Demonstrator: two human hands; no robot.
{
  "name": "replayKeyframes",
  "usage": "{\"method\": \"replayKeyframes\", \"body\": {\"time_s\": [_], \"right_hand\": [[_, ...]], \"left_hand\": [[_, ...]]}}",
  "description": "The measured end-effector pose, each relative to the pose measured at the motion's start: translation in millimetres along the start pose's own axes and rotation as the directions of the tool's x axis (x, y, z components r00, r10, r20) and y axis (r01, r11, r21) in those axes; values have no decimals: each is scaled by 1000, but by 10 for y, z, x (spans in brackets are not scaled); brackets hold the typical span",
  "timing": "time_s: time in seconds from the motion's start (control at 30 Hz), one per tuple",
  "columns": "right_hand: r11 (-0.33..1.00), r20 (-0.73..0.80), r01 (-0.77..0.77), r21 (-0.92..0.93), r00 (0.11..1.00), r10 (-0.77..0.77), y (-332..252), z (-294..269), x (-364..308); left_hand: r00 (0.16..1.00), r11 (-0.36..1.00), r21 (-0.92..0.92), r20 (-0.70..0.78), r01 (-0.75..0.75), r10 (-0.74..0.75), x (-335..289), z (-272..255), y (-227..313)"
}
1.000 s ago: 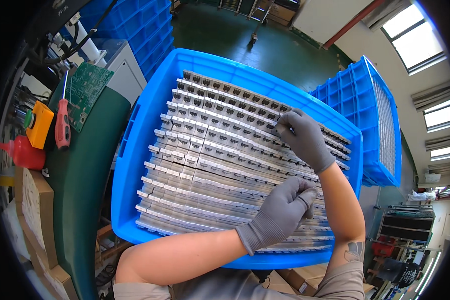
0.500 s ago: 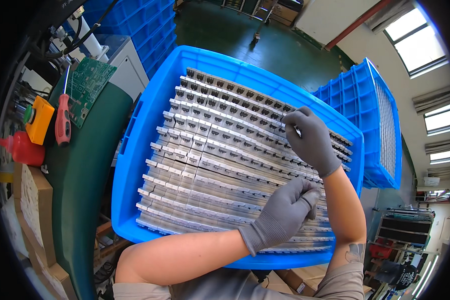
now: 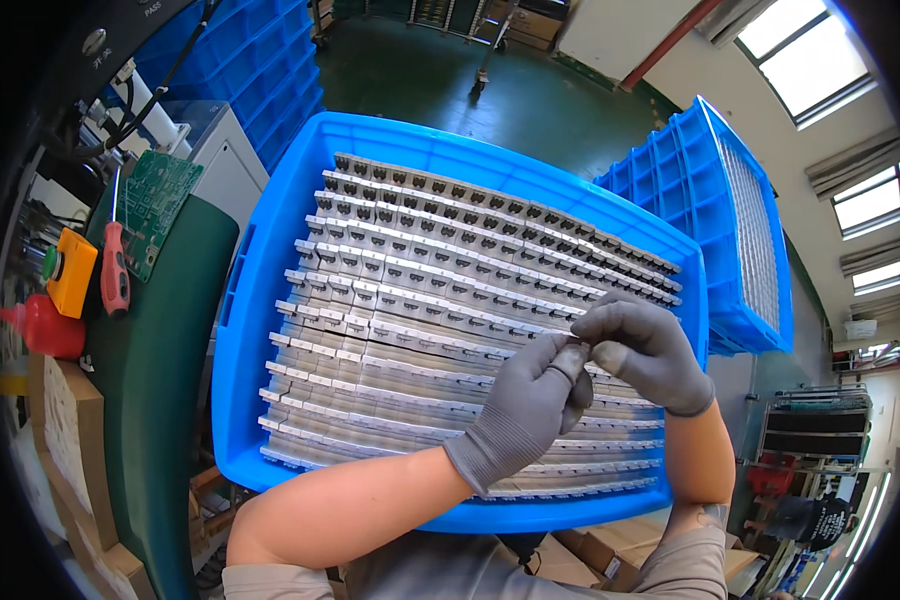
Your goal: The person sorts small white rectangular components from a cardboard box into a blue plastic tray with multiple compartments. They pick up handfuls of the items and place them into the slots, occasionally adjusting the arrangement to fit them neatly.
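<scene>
Both of my hands wear grey knit gloves and meet over the right half of a big blue plastic crate (image 3: 232,400). My left hand (image 3: 520,400) is closed, its thumb and fingers pinched together. My right hand (image 3: 655,355) reaches in from the right, its thumb and forefinger closed at the left fingertips. A tiny dark bit shows between the fingertips, too small to name. Below the hands, long rows of small white-and-silver block-shaped parts (image 3: 410,330) fill the crate. The far rows show dark clips or contacts on top. My hands hide some rows on the right.
Left of the crate, a green-topped bench (image 3: 160,400) holds a red-handled screwdriver (image 3: 115,270), a green circuit board (image 3: 160,205), a yellow box with a green button (image 3: 70,270) and a red bottle (image 3: 52,325). Another filled blue crate (image 3: 735,230) stands at right; blue crates (image 3: 235,75) stack far left.
My right hand has come down and toward me, from over the far rows to my left hand. The left hand has shifted slightly left and away from me. The whole view has shifted a little.
</scene>
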State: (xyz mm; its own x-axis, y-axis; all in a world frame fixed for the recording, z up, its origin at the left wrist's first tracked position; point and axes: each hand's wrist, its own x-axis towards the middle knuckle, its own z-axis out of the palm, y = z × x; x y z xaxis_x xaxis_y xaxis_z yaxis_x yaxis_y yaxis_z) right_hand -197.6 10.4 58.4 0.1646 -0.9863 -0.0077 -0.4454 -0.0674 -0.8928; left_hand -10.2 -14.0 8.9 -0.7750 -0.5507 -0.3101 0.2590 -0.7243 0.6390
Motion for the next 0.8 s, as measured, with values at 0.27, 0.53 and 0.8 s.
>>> {"method": "replayKeyframes", "body": {"time_s": [0.27,0.53,0.8], "right_hand": [[996,-95,74,44,993,-70,67,107,-54],[989,-352,-129,-68,931,97,283,93,626],[779,-129,30,-626,982,-141,477,319,1127]], "left_hand": [[1000,998,-57,-23,17,-18,-13,-4,-16],[1000,996,87,6,1,-2,-48,65,48],[991,995,50,106,-91,86,-57,24,-74]]}}
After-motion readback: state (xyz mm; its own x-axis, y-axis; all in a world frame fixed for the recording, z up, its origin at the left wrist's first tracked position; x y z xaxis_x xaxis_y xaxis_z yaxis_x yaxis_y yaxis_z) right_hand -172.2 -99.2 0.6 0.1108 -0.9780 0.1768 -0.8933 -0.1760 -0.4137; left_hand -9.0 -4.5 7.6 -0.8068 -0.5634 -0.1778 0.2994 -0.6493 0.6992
